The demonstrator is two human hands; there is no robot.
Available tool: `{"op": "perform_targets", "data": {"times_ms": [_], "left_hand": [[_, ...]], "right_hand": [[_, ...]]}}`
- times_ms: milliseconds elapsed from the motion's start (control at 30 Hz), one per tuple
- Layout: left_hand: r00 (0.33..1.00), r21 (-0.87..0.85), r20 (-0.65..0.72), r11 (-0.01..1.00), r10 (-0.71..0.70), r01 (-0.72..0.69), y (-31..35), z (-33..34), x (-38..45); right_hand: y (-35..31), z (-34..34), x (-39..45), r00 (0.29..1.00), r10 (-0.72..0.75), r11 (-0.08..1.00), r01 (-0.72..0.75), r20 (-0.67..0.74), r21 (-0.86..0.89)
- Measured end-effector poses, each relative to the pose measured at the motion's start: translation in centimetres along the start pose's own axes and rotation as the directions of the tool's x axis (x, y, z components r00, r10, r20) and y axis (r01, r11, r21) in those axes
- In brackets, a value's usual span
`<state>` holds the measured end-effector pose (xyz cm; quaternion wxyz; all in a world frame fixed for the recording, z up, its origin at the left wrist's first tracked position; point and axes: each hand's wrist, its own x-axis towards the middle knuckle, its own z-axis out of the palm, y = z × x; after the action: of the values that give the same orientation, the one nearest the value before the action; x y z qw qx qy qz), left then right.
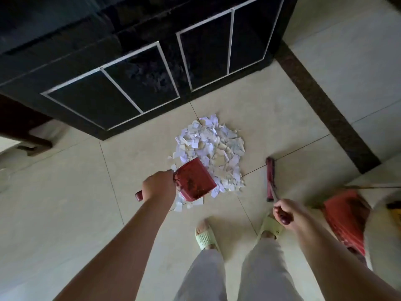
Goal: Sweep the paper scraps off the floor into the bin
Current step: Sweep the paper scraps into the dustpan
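Note:
A heap of white paper scraps (pixel 213 148) lies on the cream tiled floor in front of a black cabinet. My left hand (pixel 158 184) grips the handle of a dark red dustpan (pixel 195 180), whose pan rests on the near left edge of the heap. My right hand (pixel 286 210) holds the red handle of a broom; its red head (pixel 270 179) stands on the floor just right of the heap, apart from the scraps. A red bin (pixel 345 218) sits at the right, beside my right forearm.
The black cabinet (pixel 138 68) with white-framed panels blocks the far side. A dark stone strip (pixel 321 109) crosses the floor at the right. My feet in pale green slippers (pixel 205 235) stand just behind the heap. A dark wooden furniture leg (pixel 32 142) is at the left.

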<state>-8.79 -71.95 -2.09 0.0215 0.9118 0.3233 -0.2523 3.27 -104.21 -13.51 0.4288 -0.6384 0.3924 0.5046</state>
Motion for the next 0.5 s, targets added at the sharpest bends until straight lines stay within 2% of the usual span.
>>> {"op": "perform_targets", "data": {"times_ms": [100, 233, 333, 500], "left_hand": [[1.0, -0.033, 0.002, 0.999, -0.007, 0.007, -3.8, 1.3, -0.4], [1.0, -0.076, -0.011, 0.997, 0.011, -0.011, -6.9, 2.3, -1.0], [1.0, -0.116, -0.018, 0.993, 0.01, -0.012, -7.8, 2.8, -1.0], [1.0, -0.114, -0.028, 0.994, 0.0, -0.003, -7.8, 3.4, -2.3]], "right_hand": [[1.8, 5.4, -1.4, 0.999, 0.015, 0.96, -0.028, 0.049, 0.279], [3.0, 7.2, -3.5, 0.979, 0.005, 0.895, -0.094, 0.201, 0.436], [3.5, 6.4, -4.4, 0.981, 0.01, 0.898, -0.095, 0.195, 0.429], [6.6, 6.9, -4.6, 0.998, 0.045, 0.951, -0.057, 0.048, 0.303]]}}
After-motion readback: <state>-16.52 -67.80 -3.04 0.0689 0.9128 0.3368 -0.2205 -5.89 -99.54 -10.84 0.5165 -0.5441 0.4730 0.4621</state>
